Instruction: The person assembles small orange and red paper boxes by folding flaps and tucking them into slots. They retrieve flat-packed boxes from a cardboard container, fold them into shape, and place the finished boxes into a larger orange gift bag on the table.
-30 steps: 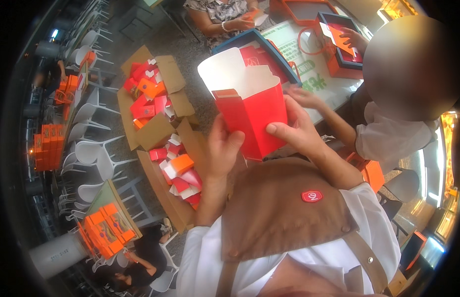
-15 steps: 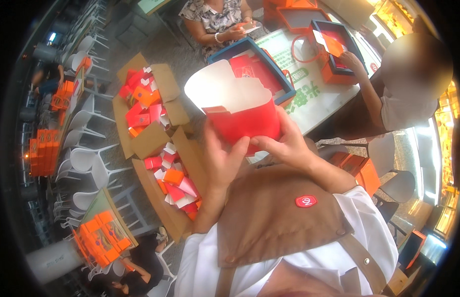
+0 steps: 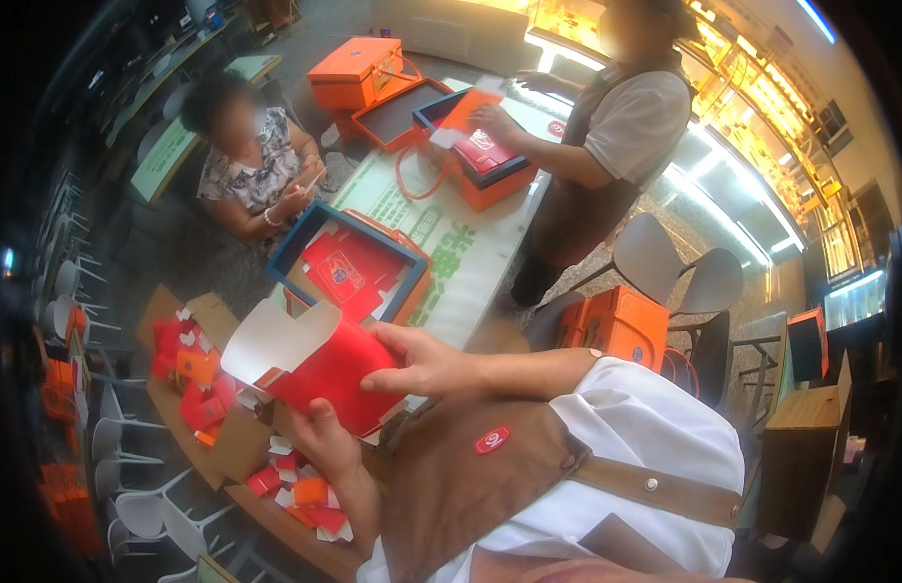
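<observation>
The left hand point(image 3: 329, 442) and right hand point(image 3: 422, 363) grasp a red, white-lined cardboard carton point(image 3: 336, 374) in their fingers point(image 3: 381, 380). An open, blue-rimmed box point(image 3: 291, 238) sits at the left edge of the white counter point(image 3: 480, 262).

Person point(image 3: 245, 185) in patterned top sits L of the white desk point(image 3: 475, 267) w/ green print; co-worker point(image 3: 621, 131) in pale sleeves & apron stands to its R. Lit display shelves point(image 3: 757, 121) behind. Grey chairs point(image 3: 650, 253) nr an orange case point(image 3: 623, 325), R side. White chairs point(image 3: 140, 510) lower L. Blurry orange stack point(image 3: 67, 500), far L edge, prob. boxes.
</observation>
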`<state>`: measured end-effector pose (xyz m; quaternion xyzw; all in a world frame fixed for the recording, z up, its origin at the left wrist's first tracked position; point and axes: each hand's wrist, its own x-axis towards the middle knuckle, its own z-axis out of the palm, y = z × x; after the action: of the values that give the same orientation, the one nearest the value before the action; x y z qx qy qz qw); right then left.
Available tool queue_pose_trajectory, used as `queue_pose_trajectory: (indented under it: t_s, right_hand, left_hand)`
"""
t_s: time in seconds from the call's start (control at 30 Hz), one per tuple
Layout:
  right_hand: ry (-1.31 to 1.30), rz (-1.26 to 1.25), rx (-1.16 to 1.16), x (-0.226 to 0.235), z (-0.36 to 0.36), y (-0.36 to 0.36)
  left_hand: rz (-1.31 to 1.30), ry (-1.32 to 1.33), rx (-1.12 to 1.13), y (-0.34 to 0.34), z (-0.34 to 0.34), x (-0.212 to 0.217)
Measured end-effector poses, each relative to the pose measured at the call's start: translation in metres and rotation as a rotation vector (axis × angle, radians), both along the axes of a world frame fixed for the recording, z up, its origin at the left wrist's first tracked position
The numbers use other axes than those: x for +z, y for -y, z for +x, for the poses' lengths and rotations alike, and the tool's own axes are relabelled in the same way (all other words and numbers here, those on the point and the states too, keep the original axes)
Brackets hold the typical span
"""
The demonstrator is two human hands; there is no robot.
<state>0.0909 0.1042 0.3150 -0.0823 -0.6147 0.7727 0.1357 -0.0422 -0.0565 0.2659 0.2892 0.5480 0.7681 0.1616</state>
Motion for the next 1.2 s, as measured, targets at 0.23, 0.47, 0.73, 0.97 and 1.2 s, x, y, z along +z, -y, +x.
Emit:
queue_pose_trajectory:
  t_s: [0.23, 0.47, 0.73, 0.97, 1.2]
  right_hand:
    - [-0.025, -0.042, 0.060, 0.003, 0.006, -0.002]
    - [-0.013, 0.045, -0.193, -0.007, -0.013, 0.000]
    - [-0.002, -0.079, -0.175, -0.011, 0.002, -0.010]
    - [0.045, 0.087, -0.143, -0.012, -0.002, -0.018]
    - [0.026, 0.118, -0.118, -0.007, 0.001, -0.023]
  left_hand:
    - [-0.027, 0.065, 0.006, -0.001, 0.001, 0.007]
    - [-0.054, -0.094, 0.062, 0.007, -0.002, -0.001]
    - [-0.251, -0.090, 0.103, -0.011, 0.028, 0.025]
    - [-0.275, -0.169, 0.202, -0.005, 0.023, 0.020]
    - [-0.240, -0.193, 0.181, -0.013, 0.021, 0.024]
